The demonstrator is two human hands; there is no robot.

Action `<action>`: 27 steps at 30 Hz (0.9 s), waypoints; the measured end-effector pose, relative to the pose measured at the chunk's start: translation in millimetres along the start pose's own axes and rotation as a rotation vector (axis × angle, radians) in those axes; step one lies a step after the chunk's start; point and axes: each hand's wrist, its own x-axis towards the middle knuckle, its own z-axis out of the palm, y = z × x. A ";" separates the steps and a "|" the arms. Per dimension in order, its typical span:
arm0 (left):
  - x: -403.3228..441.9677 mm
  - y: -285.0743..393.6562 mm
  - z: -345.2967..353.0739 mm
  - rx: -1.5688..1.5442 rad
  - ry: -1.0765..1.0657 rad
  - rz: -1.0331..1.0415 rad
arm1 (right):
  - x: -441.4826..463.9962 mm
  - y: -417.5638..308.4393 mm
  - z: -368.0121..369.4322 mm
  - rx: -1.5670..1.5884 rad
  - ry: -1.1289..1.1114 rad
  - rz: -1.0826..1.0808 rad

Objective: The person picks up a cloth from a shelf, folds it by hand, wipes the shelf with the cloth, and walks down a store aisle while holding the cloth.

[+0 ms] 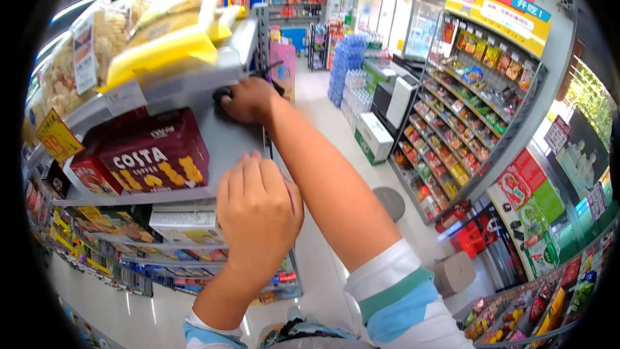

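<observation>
My right hand [248, 100] reaches to the end of the grey shelf [223, 128], its fingers closed around a small black object [222, 94] that I cannot identify. Closer to me, my left hand [259, 203] is curled into a fist with its back toward me, in front of the shelf edge; the palm side is hidden. On the shelf, to the left of both hands, sits a dark red Costa Coffee box [155, 155]. Yellow snack packs [165, 45] lie on the level above, blurred. A white box [187, 222] rests on the level below.
Bagged snacks [77, 58] fill the upper left shelf. Across the aisle stand a tall snack rack [452, 116], a white-and-green carton [373, 139] and stacked water bottles [347, 68]. A round stool [389, 204] and a beige bin [454, 276] are on the floor to the right.
</observation>
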 end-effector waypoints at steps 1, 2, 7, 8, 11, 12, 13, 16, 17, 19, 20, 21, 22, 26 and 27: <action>0.0 -0.5 0.1 -0.010 0.000 0.003 | -1.0 1.7 0.2 0.032 -0.007 -0.016; -0.3 -0.7 0.4 -0.021 -0.004 0.007 | -1.0 2.6 1.8 0.051 0.015 -0.039; -1.5 -1.2 -0.1 -0.024 0.025 0.006 | 9.1 9.8 17.9 0.015 0.077 -0.048; -0.8 -0.7 -1.2 -0.037 0.016 0.007 | 12.6 10.0 19.3 0.012 0.092 -0.064; -1.4 -3.9 -2.2 -0.033 0.013 0.005 | 18.2 11.1 18.4 0.041 0.062 -0.149; -2.0 -3.9 -0.9 -0.049 0.002 0.008 | 18.1 12.6 17.7 0.045 0.046 -0.173; -2.2 -4.3 0.3 -0.048 0.025 0.014 | 18.8 13.4 18.5 0.047 0.029 -0.190; -3.0 -4.1 2.2 -0.027 0.042 0.006 | 14.1 10.7 17.7 0.055 0.141 -0.215; -2.7 -3.3 2.0 -0.034 0.032 -0.001 | 7.8 6.2 11.7 0.051 0.174 -0.202; -2.6 -3.0 -1.1 -0.052 0.035 -0.006 | 7.3 8.1 9.1 -0.092 0.039 -0.182; -4.1 -3.8 1.2 -0.044 0.033 -0.013 | -5.4 -4.5 -9.8 -0.046 -0.001 -0.115; -4.6 -5.4 2.1 -0.040 0.032 0.000 | -7.7 -17.0 -24.5 -0.119 -0.198 0.046; -5.3 -6.0 3.5 -0.041 0.043 0.005 | 3.8 -0.1 -3.8 -0.044 -0.114 -0.010; -8.3 -9.7 6.5 -0.054 0.054 0.011 | 2.2 1.8 0.6 0.035 -0.021 -0.026; -8.8 -11.0 9.6 -0.044 0.078 0.022 | 2.7 2.2 2.3 0.024 -0.009 -0.028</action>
